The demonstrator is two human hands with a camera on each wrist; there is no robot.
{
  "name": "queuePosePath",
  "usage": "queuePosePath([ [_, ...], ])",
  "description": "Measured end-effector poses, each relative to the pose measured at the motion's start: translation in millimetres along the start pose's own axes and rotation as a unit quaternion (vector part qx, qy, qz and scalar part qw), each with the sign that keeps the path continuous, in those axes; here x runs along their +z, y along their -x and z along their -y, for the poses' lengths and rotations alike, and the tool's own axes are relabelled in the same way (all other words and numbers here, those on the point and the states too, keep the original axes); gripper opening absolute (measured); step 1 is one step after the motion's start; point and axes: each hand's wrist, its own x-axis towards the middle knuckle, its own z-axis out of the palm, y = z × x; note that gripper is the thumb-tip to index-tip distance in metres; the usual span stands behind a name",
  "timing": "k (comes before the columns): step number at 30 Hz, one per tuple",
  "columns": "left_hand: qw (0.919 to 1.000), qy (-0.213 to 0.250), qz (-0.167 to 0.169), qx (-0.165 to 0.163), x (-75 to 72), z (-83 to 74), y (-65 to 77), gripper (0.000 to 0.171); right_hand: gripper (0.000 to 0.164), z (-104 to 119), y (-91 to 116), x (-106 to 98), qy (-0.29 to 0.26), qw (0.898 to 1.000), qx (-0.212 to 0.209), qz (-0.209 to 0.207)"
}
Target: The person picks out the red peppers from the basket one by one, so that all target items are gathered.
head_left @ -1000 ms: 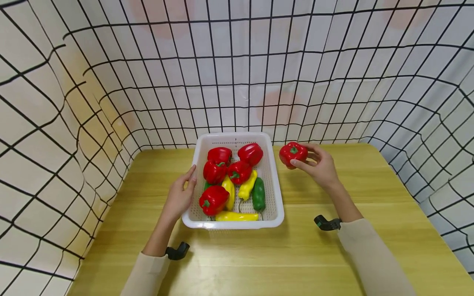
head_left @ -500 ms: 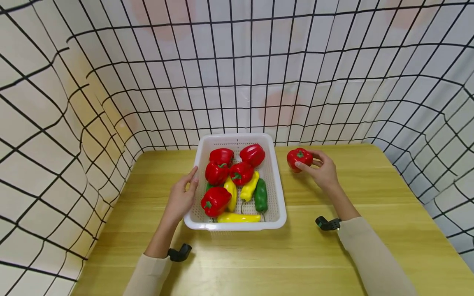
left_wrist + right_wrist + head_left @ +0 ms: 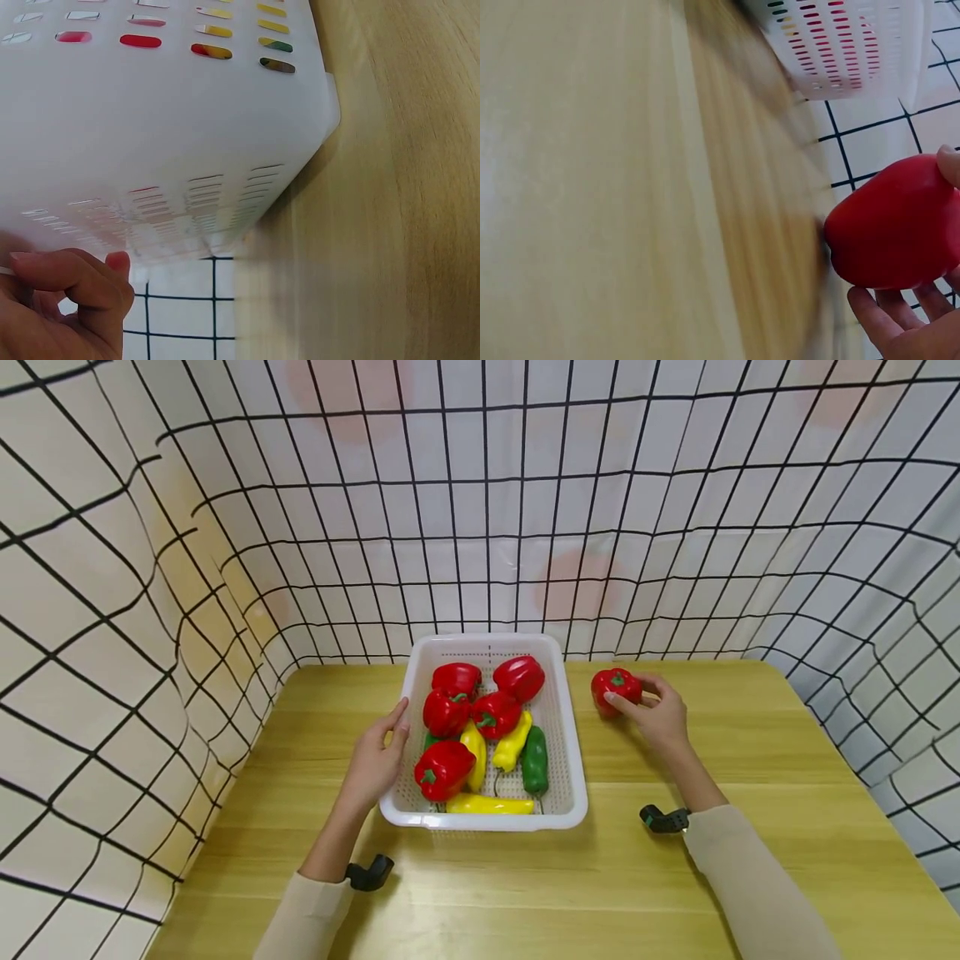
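My right hand (image 3: 662, 714) holds a red bell pepper (image 3: 615, 692), stem up, close over the table to the right of a white plastic basket (image 3: 577, 777). In the right wrist view the thumb and fingers lie on opposite sides of this pepper (image 3: 896, 225). My left hand (image 3: 377, 764) grips the basket's left rim, and its curled fingers (image 3: 75, 281) show beside the slotted wall in the left wrist view. Inside the basket lie several red bell peppers (image 3: 444, 770), several long yellow peppers (image 3: 490, 804) and a green pepper (image 3: 535, 762). Another green one is mostly hidden under the red ones.
The basket stands on a wooden table (image 3: 480, 893). A white cloth with a black grid (image 3: 480, 552) rises behind the table and along both sides. Each wrist wears a small black camera (image 3: 370, 872).
My right hand has carried the red bell pepper rightward, away from the basket, and lower toward the table. The left hand stays at the basket rim; the head view has shifted slightly.
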Motion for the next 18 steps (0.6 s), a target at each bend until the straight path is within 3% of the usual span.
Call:
queuePosePath([
  [18, 0.9999, -0.002, -0.001, 0.012, 1.1, 0.5, -0.2, 0.049, 0.081, -1.4, 3.4, -5.4, -0.013, 1.0, 0.01, -0.012],
])
